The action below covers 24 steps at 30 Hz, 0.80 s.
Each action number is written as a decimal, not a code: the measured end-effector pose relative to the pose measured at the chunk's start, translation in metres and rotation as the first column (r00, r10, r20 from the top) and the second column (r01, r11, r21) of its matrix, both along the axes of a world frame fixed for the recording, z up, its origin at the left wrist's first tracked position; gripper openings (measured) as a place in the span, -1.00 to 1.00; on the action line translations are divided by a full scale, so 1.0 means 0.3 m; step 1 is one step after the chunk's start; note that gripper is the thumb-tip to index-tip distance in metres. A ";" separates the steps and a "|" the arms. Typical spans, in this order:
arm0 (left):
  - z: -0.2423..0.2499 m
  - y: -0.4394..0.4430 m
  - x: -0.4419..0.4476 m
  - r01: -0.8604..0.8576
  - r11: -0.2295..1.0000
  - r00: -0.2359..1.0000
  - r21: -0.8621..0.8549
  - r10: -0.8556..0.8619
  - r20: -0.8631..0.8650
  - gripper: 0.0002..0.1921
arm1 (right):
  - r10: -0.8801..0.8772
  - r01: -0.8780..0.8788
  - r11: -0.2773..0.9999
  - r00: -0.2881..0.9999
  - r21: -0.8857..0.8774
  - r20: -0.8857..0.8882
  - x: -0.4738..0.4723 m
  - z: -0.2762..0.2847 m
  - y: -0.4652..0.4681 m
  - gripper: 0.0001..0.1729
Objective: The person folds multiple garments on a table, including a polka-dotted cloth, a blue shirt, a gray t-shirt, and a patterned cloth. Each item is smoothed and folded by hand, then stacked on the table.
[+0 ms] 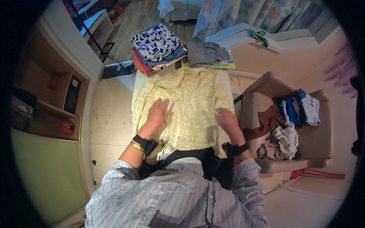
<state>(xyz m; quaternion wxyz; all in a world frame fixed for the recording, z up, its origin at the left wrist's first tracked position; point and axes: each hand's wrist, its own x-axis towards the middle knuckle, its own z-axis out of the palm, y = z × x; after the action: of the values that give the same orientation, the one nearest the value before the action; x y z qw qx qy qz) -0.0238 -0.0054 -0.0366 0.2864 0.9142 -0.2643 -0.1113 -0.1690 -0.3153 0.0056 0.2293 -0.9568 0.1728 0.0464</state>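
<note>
A pale yellow lace-like long-sleeved top point(194, 114) with white zigzag lines lies spread out before me, its collar end away from me and its lower edge by my lap. My left hand point(157, 112) is over its left half, fingers loosely extended and no cloth plainly gripped. Over the right side, near the sleeve, is my right hand point(228, 119) with its fingers curled. Whether those fingers pinch the fabric cannot be told. Beneath the top is a white table point(136, 82), mostly covered.
Folded clothes form a stack point(156, 45) at the table's far left, beside a grey folded stack point(206, 55). On my right, a beige armchair point(256, 99) holds a brown garment point(271, 119), a crumpled white one point(286, 139) and folded blue clothes point(295, 109). Wooden shelves point(54, 105) stand left.
</note>
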 end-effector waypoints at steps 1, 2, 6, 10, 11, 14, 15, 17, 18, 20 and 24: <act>-0.026 -0.008 -0.029 -0.006 0.994 1.000 0.106 0.007 -0.011 -0.31 | 0.029 -0.031 0.998 0.999 -0.062 -0.038 -0.023 -0.036 0.024 -0.50; -0.048 -0.017 -0.051 0.005 0.989 1.000 0.150 -0.007 0.013 -0.29 | 0.037 -0.037 0.998 0.999 -0.056 0.005 -0.041 -0.067 0.041 -0.48; -0.111 -0.038 -0.088 0.014 0.968 0.981 0.251 -0.062 0.185 -0.26 | 0.049 -0.046 0.993 0.999 -0.107 0.024 -0.082 -0.158 0.104 -0.40; -0.143 -0.066 -0.044 -0.011 0.969 0.948 0.245 -0.068 0.312 -0.30 | 0.083 -0.083 0.975 0.997 -0.205 -0.008 -0.062 -0.176 0.094 -0.34; -0.143 -0.073 -0.024 -0.025 0.979 0.944 0.201 -0.044 0.327 -0.32 | 0.093 -0.092 0.963 0.996 -0.255 -0.005 -0.053 -0.172 0.087 -0.34; -0.136 -0.090 0.013 -0.069 0.997 0.943 0.037 0.053 0.329 -0.49 | 0.074 -0.091 0.934 0.995 -0.345 -0.060 -0.031 -0.149 0.084 -0.39; -0.131 -0.091 0.026 -0.089 0.995 0.950 0.043 0.072 0.304 -0.53 | 0.125 -0.083 0.928 0.988 -0.363 0.093 -0.020 -0.141 0.090 -0.41; -0.117 -0.090 0.042 -0.114 0.992 0.961 0.061 0.094 0.261 -0.60 | 0.170 -0.072 0.918 0.960 -0.390 0.222 -0.001 -0.131 0.126 -0.45; -0.109 -0.089 0.042 -0.128 0.992 0.916 -0.019 0.125 0.382 -0.75 | 0.186 -0.079 0.943 0.931 -0.323 0.314 0.008 -0.131 0.153 -0.60; -0.083 -0.085 0.053 -0.177 0.982 0.942 -0.061 0.187 0.278 -0.80 | 0.163 -0.102 0.957 0.963 -0.270 0.214 0.015 -0.139 0.205 -0.69; -0.001 -0.076 0.052 -0.362 0.891 0.921 -0.274 0.387 0.043 -0.86 | 0.154 -0.115 0.953 0.981 -0.280 0.120 0.027 -0.179 0.225 -0.82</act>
<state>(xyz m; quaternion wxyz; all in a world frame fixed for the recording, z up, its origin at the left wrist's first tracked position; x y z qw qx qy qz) -0.0082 -0.0283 -0.0369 0.4069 0.9066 -0.1089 0.0259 -0.1610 -0.2477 -0.0481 0.1038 -0.9896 0.0951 -0.0297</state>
